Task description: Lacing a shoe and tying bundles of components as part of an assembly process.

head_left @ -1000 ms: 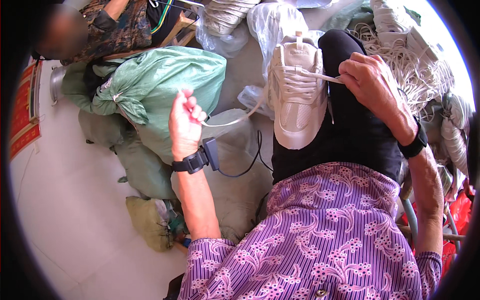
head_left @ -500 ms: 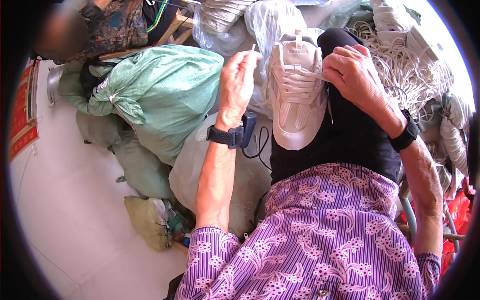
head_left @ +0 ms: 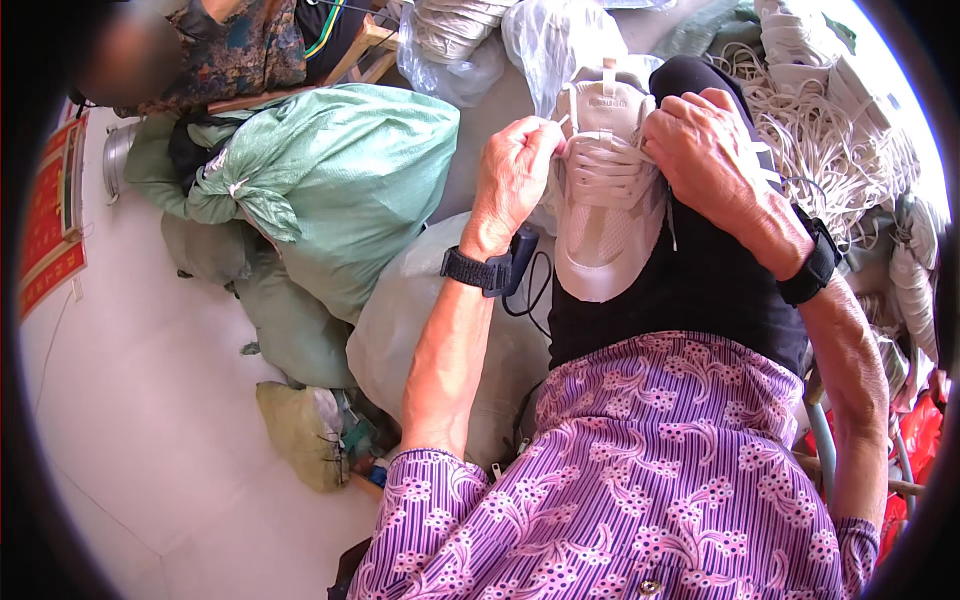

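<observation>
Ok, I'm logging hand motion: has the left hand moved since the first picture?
Yes: the left hand has moved rightward, away from the green sack, to the shoe.

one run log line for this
beige sneaker: resting on black trousers | left hand: pinching lace end, left edge | right hand: curled at right edge, grip unclear | green woven sack: left

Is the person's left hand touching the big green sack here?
Apart. The head view shows it: a pale gap runs between the left hand and the right edge of the green sack.
</observation>
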A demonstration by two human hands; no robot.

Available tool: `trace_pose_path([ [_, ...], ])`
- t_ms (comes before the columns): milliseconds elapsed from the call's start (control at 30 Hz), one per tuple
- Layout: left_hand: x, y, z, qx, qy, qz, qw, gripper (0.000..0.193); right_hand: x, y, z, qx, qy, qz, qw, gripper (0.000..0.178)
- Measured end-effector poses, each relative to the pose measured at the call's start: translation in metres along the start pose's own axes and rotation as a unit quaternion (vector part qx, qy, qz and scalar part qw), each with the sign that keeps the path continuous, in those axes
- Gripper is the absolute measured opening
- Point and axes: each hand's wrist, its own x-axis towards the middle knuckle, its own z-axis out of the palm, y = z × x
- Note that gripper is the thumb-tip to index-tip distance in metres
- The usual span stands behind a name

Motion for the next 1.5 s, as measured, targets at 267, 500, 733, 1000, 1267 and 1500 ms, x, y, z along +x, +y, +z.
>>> trace_pose_path([
  [267, -0.009, 0.004, 0.0, -0.013, -0.02, -0.022, 0.999, 0.028, -0.002, 0.004, 0.0, 0.061, 0.02, -0.003, 0.998, 0.006],
  [500, -0.005, -0.002, -0.002, 0.063, -0.026, 0.018, 0.998, 0.024, -0.002, 0.005, 0.001, 0.06, 0.03, -0.009, 0.998, 0.007],
  [733, 0.01, 0.0, 0.0, 0.183, 0.016, 0.191, 0.964, 0.014, -0.001, 0.003, -0.001, 0.05, 0.021, -0.013, 0.998, 0.006],
  [1000, 0.024, -0.009, 0.003, 0.423, -0.005, 0.275, 0.863, 0.012, 0.002, 0.0, 0.0, 0.04, 0.015, -0.022, 0.999, 0.004],
  [1267, 0.005, -0.03, 0.013, 0.19, 0.083, 0.254, 0.945, 0.013, 0.003, -0.002, -0.005, 0.033, -0.014, -0.032, 0.999, 0.004],
  [1500, 0.008, -0.039, 0.022, 0.199, 0.141, 0.309, 0.919, 0.01, 0.004, -0.005, -0.004, 0.021, -0.028, -0.028, 0.999, 0.004],
])
